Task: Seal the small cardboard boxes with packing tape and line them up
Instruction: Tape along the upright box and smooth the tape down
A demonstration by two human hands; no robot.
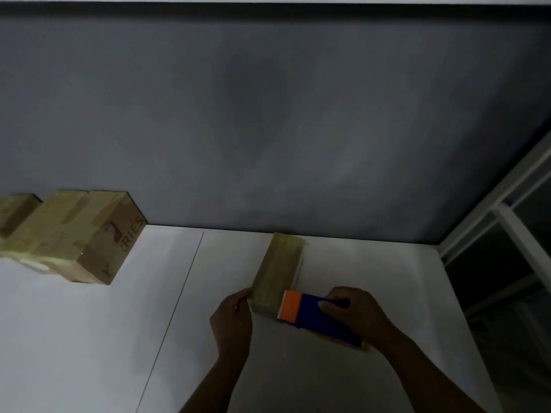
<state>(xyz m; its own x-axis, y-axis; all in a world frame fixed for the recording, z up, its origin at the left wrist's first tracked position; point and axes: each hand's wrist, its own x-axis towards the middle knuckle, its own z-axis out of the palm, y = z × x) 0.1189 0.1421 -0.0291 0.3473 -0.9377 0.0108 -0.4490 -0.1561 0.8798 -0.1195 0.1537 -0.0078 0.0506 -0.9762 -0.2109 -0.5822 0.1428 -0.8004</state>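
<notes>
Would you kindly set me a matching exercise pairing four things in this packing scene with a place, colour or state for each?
Things:
1. left hand
2. right hand
3. tape dispenser
4. printed cardboard box

Descriptions:
A. blue with an orange front
B. far left of the table, by the wall
C. grips the tape dispenser
D. holds the near end of the small box

Pairs: 1-D, 2-C, 3-A, 4-B
</notes>
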